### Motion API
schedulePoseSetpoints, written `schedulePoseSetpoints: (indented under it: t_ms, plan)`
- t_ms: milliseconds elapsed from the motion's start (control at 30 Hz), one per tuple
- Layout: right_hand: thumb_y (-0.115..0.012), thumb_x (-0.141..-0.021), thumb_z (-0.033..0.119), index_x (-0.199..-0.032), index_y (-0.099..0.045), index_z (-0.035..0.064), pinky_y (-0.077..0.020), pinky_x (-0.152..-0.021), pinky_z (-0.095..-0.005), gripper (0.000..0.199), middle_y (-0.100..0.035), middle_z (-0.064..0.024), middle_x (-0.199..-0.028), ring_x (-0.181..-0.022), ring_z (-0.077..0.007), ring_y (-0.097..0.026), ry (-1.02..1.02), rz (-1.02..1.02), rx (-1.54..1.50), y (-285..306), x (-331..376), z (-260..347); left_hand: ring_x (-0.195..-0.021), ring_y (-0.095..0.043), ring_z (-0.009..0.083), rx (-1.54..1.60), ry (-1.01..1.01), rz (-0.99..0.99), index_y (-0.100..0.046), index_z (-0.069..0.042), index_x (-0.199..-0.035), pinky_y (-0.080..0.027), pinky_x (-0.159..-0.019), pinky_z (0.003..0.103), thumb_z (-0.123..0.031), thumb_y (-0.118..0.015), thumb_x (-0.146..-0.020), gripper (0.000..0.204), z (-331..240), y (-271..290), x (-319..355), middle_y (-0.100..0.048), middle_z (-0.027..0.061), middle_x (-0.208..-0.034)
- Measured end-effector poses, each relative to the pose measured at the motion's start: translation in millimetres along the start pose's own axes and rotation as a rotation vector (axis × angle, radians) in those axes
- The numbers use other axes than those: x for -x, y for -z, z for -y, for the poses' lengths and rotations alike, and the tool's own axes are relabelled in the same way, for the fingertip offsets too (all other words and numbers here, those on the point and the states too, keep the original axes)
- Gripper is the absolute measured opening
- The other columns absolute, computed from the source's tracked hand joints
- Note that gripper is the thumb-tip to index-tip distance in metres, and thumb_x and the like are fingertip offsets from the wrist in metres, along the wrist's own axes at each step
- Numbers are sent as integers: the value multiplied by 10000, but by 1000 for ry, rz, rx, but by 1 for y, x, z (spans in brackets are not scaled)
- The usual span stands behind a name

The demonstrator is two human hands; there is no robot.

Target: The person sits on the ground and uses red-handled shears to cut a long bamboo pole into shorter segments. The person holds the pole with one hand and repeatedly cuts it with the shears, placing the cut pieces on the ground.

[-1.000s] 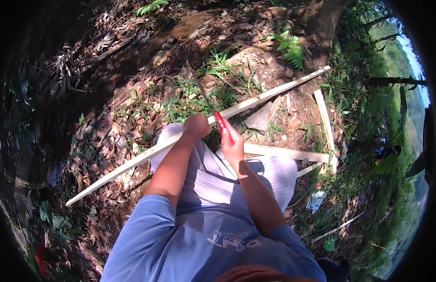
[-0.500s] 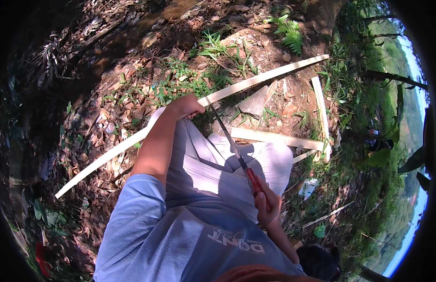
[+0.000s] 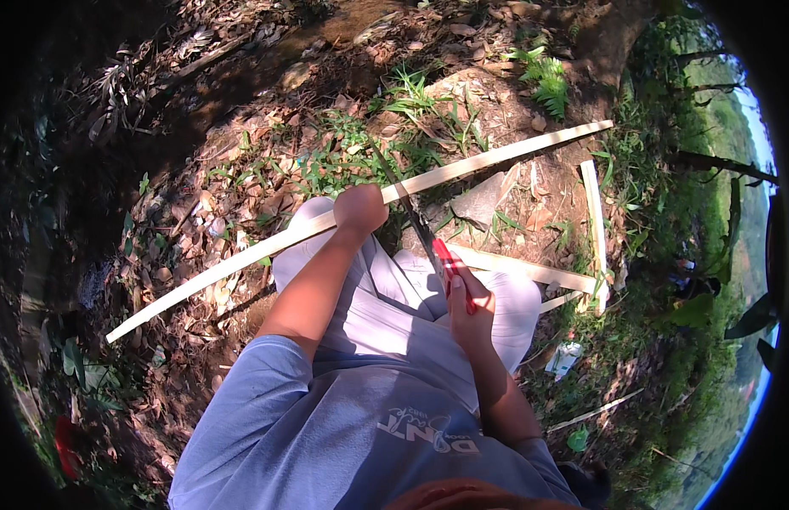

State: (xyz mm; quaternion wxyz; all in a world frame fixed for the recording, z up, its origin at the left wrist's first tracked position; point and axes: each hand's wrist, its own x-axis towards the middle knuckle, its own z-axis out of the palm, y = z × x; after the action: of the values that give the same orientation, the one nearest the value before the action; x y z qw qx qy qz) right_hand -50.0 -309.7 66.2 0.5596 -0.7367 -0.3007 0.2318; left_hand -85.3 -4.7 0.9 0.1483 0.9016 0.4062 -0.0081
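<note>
A long, pale wooden strip (image 3: 496, 159) runs slantwise across my lap, from the lower left up to the right. My left hand (image 3: 360, 209) is closed around it near my knee, its fingers wrapped over the wood. In my right hand (image 3: 472, 308) is the red handle (image 3: 449, 262) of a handsaw. The saw's dark, narrow blade (image 3: 421, 223) crosses the strip just right of my left fist, its tip reaching beyond the strip's far edge. How deep any cut goes is too small to make out.
More pale wooden strips lie on the ground at right: one (image 3: 539, 270) beyond my knee, another (image 3: 594, 221) meeting its end. A flat stone (image 3: 479, 205) sits behind them. A white packet (image 3: 564, 360) and a thin stick (image 3: 596, 410) lie lower right. Dry leaves surround me.
My right hand has pushed the saw forward and up, so more of the blade now extends past the strip. My left hand still grips the wood. The view has shifted slightly.
</note>
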Motion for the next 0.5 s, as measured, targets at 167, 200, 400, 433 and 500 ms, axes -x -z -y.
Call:
schedulePoseSetpoints:
  t_ms: [167,200,400,433,500]
  plan:
    - [-619,-1098,209,-1450,-664,-24,-546,-708,-330,424,-776,-170,-915,-735,-212,-719,292,-134,-46,-82,-118,-14,-989,-805,345,-1,16,30,-822,-97,-1038,-647,-854,468,-260,-718,-878,251,-4,2,1,-822,162,-1039]
    - [-616,-1096,215,-1422,-682,-30,-561,-722,-359,413,-806,-210,-981,-768,-251,-761,513,-241,20,-102,-142,-25,-987,-805,347,4,31,23,-823,-95,-1040,-647,-856,468,-258,-713,-879,254,-8,-3,3,-821,165,-1042]
    - [-601,-1103,180,-1404,-686,-48,-586,-801,-376,388,-796,-240,-1195,-927,-286,-803,327,-78,-79,-111,-170,-28,-930,-810,378,3,-12,56,-829,-56,-999,-647,-850,480,-321,-717,-867,316,12,4,-13,-810,208,-970]
    - [-593,-1115,180,-1453,-663,-30,-590,-817,-382,405,-804,-200,-1217,-961,-251,-795,299,-41,-98,-106,-164,-36,-928,-809,381,15,-20,71,-830,-50,-1008,-646,-854,482,-317,-722,-856,326,14,6,-14,-809,214,-978]
    - [-586,-1122,185,-1486,-643,-17,-582,-865,-358,420,-805,-167,-1179,-979,-198,-766,144,9,-170,-95,-146,-40,-931,-807,386,44,-21,104,-831,-35,-1020,-643,-864,482,-317,-741,-829,352,13,7,-17,-810,223,-996]
